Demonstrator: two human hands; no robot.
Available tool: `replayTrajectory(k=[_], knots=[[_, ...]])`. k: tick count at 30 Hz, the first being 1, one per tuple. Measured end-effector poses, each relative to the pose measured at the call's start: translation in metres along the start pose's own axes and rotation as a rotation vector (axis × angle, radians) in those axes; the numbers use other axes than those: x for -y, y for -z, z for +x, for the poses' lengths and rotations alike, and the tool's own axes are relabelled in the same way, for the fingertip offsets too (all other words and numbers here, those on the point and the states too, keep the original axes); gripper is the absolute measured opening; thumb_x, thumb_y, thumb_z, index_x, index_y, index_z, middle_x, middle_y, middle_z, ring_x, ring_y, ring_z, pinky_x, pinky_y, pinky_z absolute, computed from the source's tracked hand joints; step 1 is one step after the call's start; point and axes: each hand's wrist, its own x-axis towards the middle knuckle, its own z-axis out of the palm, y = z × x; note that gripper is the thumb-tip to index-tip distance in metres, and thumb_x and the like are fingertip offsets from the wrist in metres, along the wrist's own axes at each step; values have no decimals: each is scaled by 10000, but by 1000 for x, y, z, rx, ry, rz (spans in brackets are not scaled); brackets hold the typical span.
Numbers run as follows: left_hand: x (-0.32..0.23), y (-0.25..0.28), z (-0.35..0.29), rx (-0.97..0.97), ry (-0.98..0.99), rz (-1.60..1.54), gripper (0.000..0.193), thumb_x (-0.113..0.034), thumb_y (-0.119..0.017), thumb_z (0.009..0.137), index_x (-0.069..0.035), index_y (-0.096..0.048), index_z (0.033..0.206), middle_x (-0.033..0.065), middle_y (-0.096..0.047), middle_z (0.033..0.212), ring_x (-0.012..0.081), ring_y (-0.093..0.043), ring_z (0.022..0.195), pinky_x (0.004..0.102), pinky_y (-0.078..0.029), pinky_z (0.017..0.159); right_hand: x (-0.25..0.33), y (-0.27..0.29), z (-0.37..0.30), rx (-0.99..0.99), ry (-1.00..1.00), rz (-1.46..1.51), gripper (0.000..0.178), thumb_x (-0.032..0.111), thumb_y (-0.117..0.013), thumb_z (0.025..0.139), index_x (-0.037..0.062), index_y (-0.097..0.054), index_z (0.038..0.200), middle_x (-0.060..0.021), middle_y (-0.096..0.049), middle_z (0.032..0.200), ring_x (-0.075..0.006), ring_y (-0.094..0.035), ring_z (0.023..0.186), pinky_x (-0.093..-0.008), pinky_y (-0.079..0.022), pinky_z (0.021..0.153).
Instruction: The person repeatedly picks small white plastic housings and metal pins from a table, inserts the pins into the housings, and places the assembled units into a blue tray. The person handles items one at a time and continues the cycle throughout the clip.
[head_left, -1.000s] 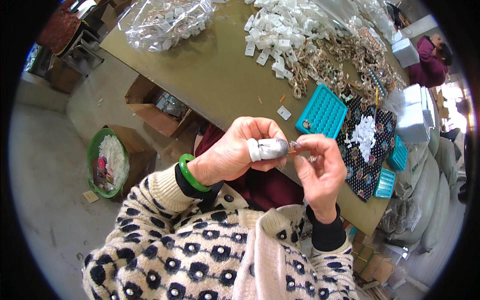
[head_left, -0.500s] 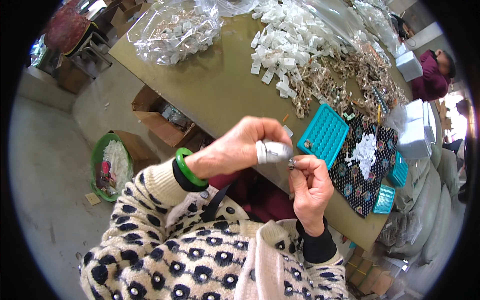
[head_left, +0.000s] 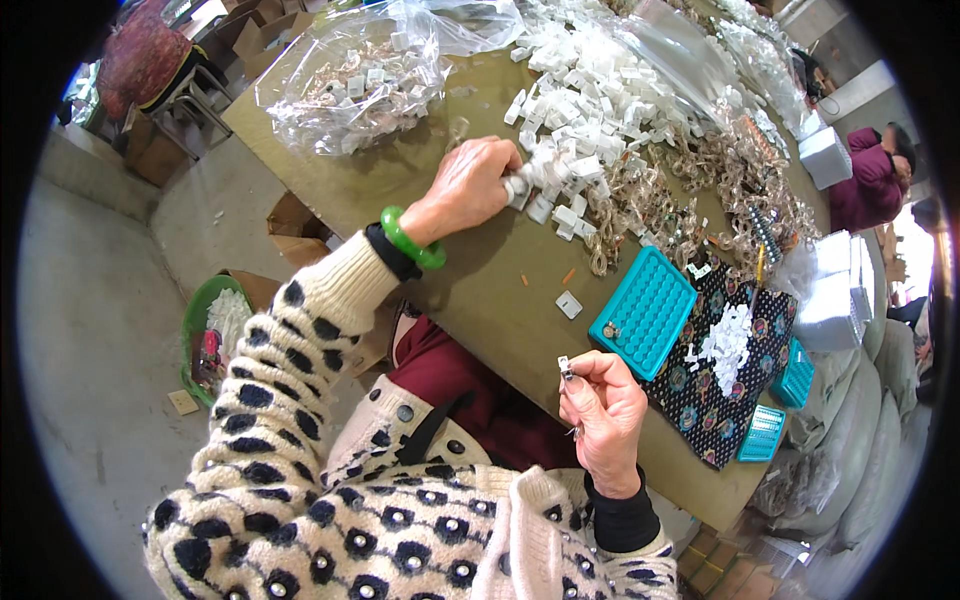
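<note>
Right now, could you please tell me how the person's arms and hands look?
Cream knitted sleeves with black spots cover both arms, with black inner cuffs at the wrists. A green bangle circles the left wrist; a whitish-grey wrap covers a left-hand digit.

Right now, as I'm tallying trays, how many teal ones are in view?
3: one teal tray at the left of the patterned cloth, a second at its right edge, a third below that in the picture. Others may be hidden.
</note>
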Motion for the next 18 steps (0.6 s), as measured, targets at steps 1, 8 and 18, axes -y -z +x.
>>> replayTrajectory(k=[1, 8, 18], knots=[[-3, -1, -9, 19, -26, -30, 158, -106, -682, 797, 19, -668, 892, 172, -668, 847, 319, -653, 780, 393, -506, 716, -1, 1, 0, 13, -15, 13, 115, 41, -630, 939, 13, -578, 1038, 12, -571, 815, -22, -469, 624, -170, -373, 542], [-9, 14, -31, -71, -21, -42, 138, -31, -648, 814, 36, -667, 933, 174, -667, 835, 291, -648, 736, 358, -496, 664, -4, 0, 4, 15, -55, -55, 117, 68, -633, 940, 23, -577, 1034, 11, -592, 814, -19, -479, 622, -166, -388, 541], [-51, 43, -54, 11, 274, -758, 178, -146, -662, 900, 13, -679, 977, -34, -617, 779, 12, -482, 686, 199, -402, 608, 22, -20, 28, -84, 296, -71, 115, 57, -565, 969, 15, -542, 1074, -100, -580, 1080, -87, -557, 649, -189, -445, 545]])
